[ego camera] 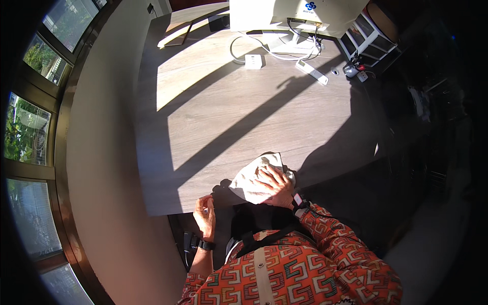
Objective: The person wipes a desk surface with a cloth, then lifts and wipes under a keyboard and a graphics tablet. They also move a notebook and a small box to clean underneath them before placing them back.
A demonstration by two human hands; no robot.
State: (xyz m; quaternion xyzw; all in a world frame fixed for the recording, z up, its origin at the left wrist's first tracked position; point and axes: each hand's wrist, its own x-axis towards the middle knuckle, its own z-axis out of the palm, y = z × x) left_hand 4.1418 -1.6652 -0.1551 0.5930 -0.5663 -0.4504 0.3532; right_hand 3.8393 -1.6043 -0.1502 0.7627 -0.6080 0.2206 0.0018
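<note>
My right hand (275, 187) lies palm down on a pale cloth (246, 183), pressing it on the wood-grain desk (236, 126) near its front edge. The fingers are spread over the bunched folds, and the palm side is hidden. At the desk's front edge, left of the cloth, is my left hand (204, 214). Its fingers are curled in towards the thumb, and I see nothing in them. Whether it touches the edge is unclear. Both wrists wear black straps with small devices.
A monitor (263, 17) stands at the back. Before it are a white cube-shaped power socket (253, 61), a white power strip (312, 72) and looping cables. A pen cup (350, 70) stands back right, near a drawer unit (368, 36). The wall (103, 126) borders the left side.
</note>
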